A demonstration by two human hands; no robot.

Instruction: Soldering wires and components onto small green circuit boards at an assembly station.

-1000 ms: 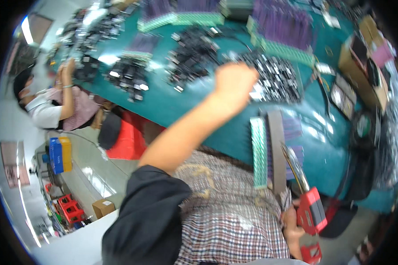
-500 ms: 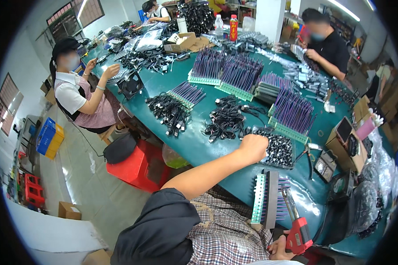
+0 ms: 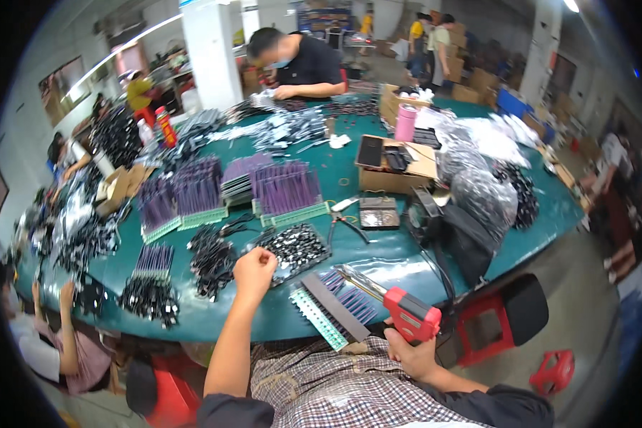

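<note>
Left hand [image 3: 255, 269] pinches into a pile of black parts [image 3: 292, 250] on the green table [image 3: 378, 246]. Right hand [image 3: 409, 354] grips a red glue gun [image 3: 411, 318], its nozzle over a comb-like rack [image 3: 332, 310] at the table's near edge.

The rack [image 3: 328, 310] lies at the near edge of the desk [image 3: 264, 324]. Left of the rack, the left hand [image 3: 255, 269] rests at a parts pile [image 3: 292, 248]. Right of the rack, the right hand [image 3: 406, 353] grips a tool [image 3: 399, 307]. Behind the rack lie pliers [image 3: 346, 227], then a box [image 3: 392, 164]. Far left of the rack lies a cable bundle [image 3: 148, 296].
</note>
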